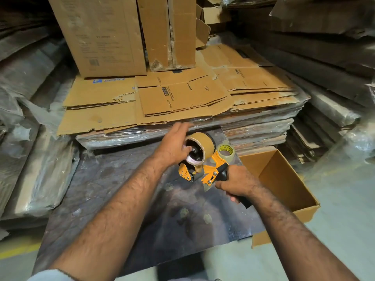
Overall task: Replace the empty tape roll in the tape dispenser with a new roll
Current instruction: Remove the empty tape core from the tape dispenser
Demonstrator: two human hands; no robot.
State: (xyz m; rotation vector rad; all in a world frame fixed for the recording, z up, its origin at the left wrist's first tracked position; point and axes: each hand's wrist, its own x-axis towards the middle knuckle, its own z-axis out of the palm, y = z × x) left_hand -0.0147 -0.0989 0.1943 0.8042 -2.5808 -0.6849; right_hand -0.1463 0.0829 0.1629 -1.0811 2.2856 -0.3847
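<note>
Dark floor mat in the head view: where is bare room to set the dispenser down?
The dark mat lies bare between the left forearm and the wrapped bundles on the left, and below both hands toward the viewer. It is crowded ahead: tape dispenser, clear tape roll, open box and the flattened cardboard stack.

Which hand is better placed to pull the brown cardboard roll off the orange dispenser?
Left. The left hand is already on the brown cardboard roll, thumb in its core. The right hand grips the orange dispenser by its black handle, steadying it.
</note>
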